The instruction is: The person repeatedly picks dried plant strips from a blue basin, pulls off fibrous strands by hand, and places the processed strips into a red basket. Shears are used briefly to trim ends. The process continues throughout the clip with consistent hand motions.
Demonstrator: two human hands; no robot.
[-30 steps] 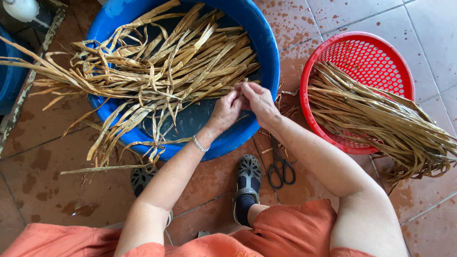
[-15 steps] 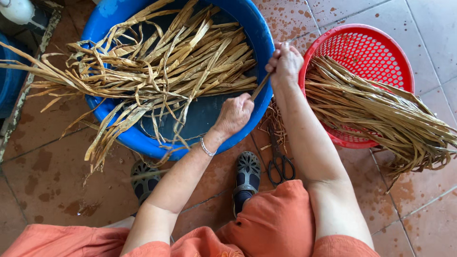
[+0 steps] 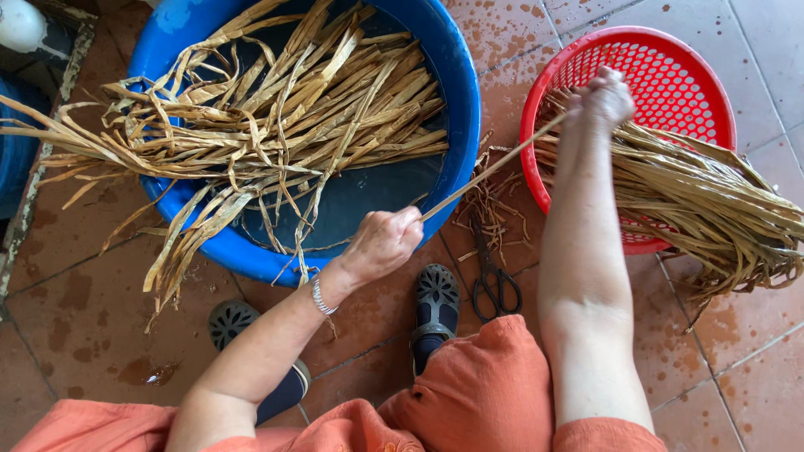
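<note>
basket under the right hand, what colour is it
Red, a perforated plastic basket, seen clearly in the head view.

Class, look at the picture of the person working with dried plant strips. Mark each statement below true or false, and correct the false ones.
1. Both hands hold one strip stretched between them. True.
2. The right hand is over the blue tub. False: it is over the red basket.
3. Scissors lie on the floor tiles. True.
4. The left hand holds the scissors. False: it grips the strip's end.
5. The blue tub holds no strips. False: many lie in it.
</note>
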